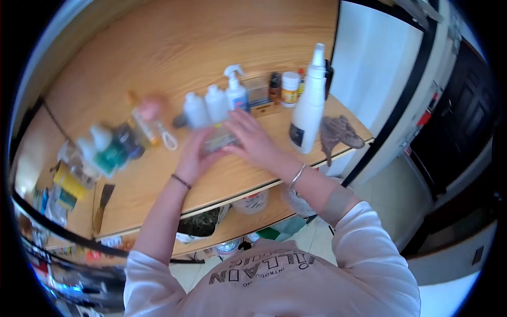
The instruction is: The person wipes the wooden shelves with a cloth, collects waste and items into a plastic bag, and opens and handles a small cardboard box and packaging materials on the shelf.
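Note:
Both my hands are around a small clear, flat object (219,138), which looks like a box, over the wooden shelf (243,182). My left hand (195,156) is at its left side, with the fingers curved along it. My right hand (253,140) covers its right side, fingers bent over the top. Just behind my hands stand two white bottles (215,104) and a white spray bottle (237,95) with a blue label. Farther right, a tall white bottle (310,103) stands upright beside a crumpled brown cloth (339,134).
Green bottles (108,153), a yellow container (68,181) and a scraper (103,206) are at the left. A white cord (168,138) lies nearer the middle. Small jars (290,90) stand at the back right. A lower shelf (237,227) holds bags and tubs.

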{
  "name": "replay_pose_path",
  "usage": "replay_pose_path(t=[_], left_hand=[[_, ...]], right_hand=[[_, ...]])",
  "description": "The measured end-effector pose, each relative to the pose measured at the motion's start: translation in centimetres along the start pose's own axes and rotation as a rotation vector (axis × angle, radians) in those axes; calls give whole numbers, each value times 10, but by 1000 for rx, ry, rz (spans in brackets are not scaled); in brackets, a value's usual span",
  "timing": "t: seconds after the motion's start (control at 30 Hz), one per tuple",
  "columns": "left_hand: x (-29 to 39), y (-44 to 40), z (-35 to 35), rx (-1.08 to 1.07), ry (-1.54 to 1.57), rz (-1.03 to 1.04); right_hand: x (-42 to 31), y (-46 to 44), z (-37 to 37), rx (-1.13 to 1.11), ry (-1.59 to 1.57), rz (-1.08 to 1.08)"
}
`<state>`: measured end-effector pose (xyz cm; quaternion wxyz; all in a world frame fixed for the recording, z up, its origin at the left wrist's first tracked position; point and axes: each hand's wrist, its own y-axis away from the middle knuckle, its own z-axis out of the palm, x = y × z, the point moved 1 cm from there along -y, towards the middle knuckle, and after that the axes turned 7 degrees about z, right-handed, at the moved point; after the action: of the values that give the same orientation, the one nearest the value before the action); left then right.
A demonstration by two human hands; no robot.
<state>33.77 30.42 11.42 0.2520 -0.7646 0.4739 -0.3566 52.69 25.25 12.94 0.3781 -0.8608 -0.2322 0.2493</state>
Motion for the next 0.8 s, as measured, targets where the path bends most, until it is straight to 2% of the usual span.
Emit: replay_pose_path(t=[0.03,0.1,0.17,0.3,0.37,0.43,0.47,0.63,0.7,0.77,0.8], left_hand=[[-1,1,0,-26,96,-100],[0,0,3,1,97,-48],[-4,3,6,25,93,-10],[-12,5,7,15,74,-39],[-9,-9,7,-1,65,-62],[0,-31,5,106,216,-122],[5,-45,2,59,168,-70],[-14,-109,42,-89,130,-61],[-12,-133,67,-183,224,-69],[-2,-147,90,-184,342,-79],[6,-153,101,-225,483,-79]], right_hand=[[-7,4,-3,24,-35,49],[-19,16,-16,59,-58,98],[-29,36,-26,-12,-224,204],[-29,87,-35,-50,-213,131],[-35,109,-51,-205,-240,189],[-37,130,-61,-157,-206,223],[-38,141,-67,-127,-170,250],[-36,179,-85,-122,-213,426],[-33,195,-88,-76,-250,482],[-30,209,-93,-79,-211,500],[-29,215,-97,-71,-207,503]])
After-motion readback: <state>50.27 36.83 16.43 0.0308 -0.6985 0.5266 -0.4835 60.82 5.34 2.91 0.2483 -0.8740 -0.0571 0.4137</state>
